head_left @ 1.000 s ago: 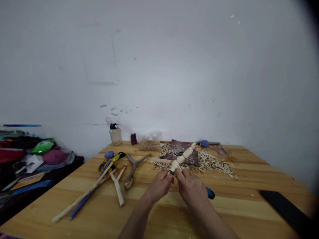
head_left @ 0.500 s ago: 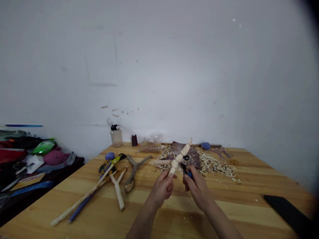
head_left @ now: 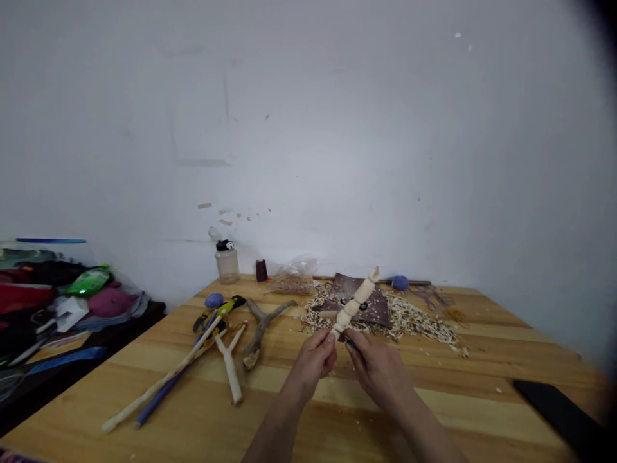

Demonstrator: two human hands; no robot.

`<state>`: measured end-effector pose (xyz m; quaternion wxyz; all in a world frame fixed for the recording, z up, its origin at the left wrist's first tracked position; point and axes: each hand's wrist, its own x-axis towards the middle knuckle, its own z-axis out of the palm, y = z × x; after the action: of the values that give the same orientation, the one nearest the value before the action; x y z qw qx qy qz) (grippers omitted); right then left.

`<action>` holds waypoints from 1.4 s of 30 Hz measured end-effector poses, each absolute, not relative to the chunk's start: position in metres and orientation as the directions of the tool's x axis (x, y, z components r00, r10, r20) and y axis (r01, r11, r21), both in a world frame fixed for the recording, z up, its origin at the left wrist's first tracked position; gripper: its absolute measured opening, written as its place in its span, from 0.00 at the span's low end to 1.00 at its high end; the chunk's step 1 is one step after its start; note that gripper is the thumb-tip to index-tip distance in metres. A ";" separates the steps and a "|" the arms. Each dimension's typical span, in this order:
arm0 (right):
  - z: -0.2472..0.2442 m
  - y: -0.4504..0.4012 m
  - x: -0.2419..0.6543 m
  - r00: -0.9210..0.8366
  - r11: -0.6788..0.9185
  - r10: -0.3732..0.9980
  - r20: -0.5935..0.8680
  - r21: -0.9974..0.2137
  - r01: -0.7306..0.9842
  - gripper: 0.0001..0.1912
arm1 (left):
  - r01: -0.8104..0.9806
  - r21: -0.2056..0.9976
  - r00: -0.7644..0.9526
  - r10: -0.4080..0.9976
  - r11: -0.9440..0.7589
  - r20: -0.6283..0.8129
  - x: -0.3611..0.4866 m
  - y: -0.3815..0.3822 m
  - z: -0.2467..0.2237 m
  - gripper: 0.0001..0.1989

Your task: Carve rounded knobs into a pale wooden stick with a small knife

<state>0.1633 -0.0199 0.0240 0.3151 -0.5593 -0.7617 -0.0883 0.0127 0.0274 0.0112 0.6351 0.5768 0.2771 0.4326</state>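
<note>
My left hand [head_left: 312, 361] is closed around the lower end of a pale carved wooden stick [head_left: 363, 291], which slants up and to the right. Rounded segments with grooves between them run along the stick, and its tip is tapered. My right hand [head_left: 380, 366] is wrapped around a dark-handled knife [head_left: 355, 348], close beside my left hand. The knife's blade is mostly hidden, near the stick's lower part. Behind the stick lies a brown sheet [head_left: 378, 310] strewn with wood shavings [head_left: 419, 323].
On the left of the wooden table [head_left: 193, 411] lie a peeled forked stick [head_left: 230, 370], a barked forked branch [head_left: 263, 328] and a long pale stick [head_left: 144, 397]. A bottle [head_left: 227, 263], thread spool [head_left: 261, 271] and plastic bag [head_left: 294, 283] stand behind. A black flat object [head_left: 554, 405] lies right.
My right hand has drawn the knife down toward my left hand, and its blade is now mostly hidden. The stick's tip has shifted slightly right.
</note>
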 end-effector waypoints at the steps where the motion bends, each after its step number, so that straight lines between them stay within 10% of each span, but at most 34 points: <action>1: 0.023 -0.020 0.163 -0.179 0.352 0.791 0.585 -0.197 0.915 0.14 | -0.234 0.972 0.475 0.870 -0.024 0.136 0.013 0.028 0.011 0.20; 13: 0.025 -0.025 0.151 -0.130 0.142 0.839 0.528 0.018 0.990 0.11 | -0.006 0.978 0.385 0.902 -0.209 0.195 0.014 0.024 0.013 0.20; 19: 0.020 -0.021 0.148 -0.068 0.116 0.876 0.477 -0.072 0.991 0.09 | 0.374 0.794 0.310 0.871 -0.480 0.381 0.013 0.021 0.015 0.15; 32: 0.011 -0.010 0.154 -0.019 0.179 0.942 0.335 -0.455 0.872 0.16 | 0.855 0.302 0.306 0.881 -0.420 0.361 0.017 0.014 0.019 0.15; 38: 0.020 -0.009 0.166 -0.101 0.339 0.940 0.326 -0.851 0.400 0.16 | 0.541 0.713 0.247 0.895 -0.446 0.372 0.016 0.023 0.013 0.11; 42: 0.027 -0.011 0.174 0.030 0.343 0.930 0.365 -0.896 0.282 0.11 | 0.275 0.897 0.263 0.925 -0.346 0.276 0.016 0.031 0.008 0.13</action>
<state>0.1741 -0.0105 0.0268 0.5295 -0.4845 -0.6254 0.3064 0.0160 0.0307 0.0077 0.3783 0.6989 0.4290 0.4294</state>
